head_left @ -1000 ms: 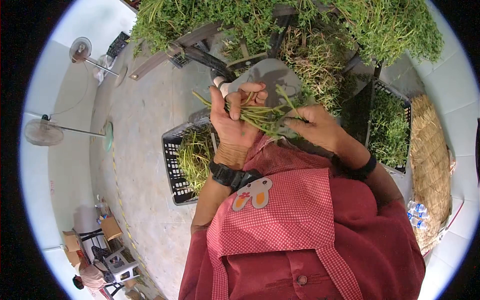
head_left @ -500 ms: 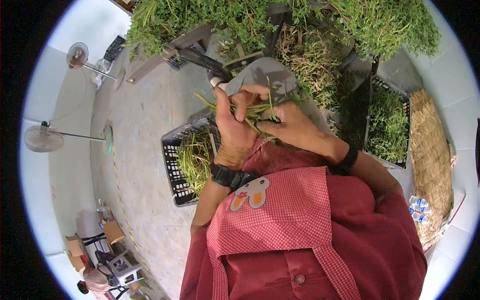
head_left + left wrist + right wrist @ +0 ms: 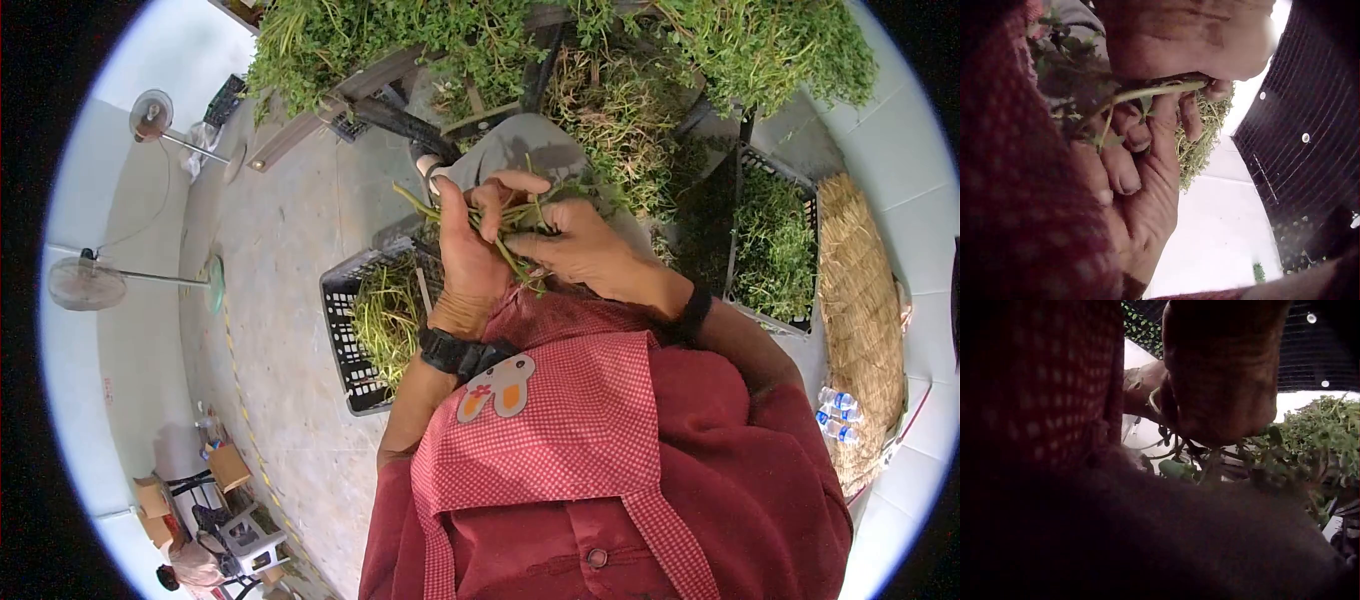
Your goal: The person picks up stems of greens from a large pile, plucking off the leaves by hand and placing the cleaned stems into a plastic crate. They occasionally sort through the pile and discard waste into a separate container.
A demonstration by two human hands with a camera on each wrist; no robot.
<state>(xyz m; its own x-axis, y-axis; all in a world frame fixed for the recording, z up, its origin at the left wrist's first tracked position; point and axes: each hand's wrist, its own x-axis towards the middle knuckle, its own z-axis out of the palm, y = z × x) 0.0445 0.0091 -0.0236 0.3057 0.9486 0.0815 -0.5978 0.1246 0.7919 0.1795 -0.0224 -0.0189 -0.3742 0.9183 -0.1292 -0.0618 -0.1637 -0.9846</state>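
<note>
In the head view, my left hand (image 3: 470, 260) holds a small bunch of green stems (image 3: 419, 203), thumb and fingers bent around it. Close against it, my right hand (image 3: 600, 255) pinches stems at the bunch's right side, its fingertips partly hidden. A thin stem stands up between the two hands. The left wrist view has a pale stem (image 3: 1160, 91) with small leaves running across the fingers (image 3: 1121, 169) of the right hand. Dark leaves (image 3: 1179, 469) hang below the left hand in the right wrist view, which is mostly shadowed.
Leafy greens (image 3: 400, 50) are heaped on a raised surface ahead, with more plants (image 3: 620, 110) beneath. A black crate (image 3: 345, 370) with stems stands at left, another crate (image 3: 730, 285) of greens at right. A straw roll (image 3: 860, 320) and water bottles (image 3: 838, 415) lie farther right.
My right hand has come in leftward against the left hand, and the upright stem it pinches has moved with it. The bunch stays in my left hand.
</note>
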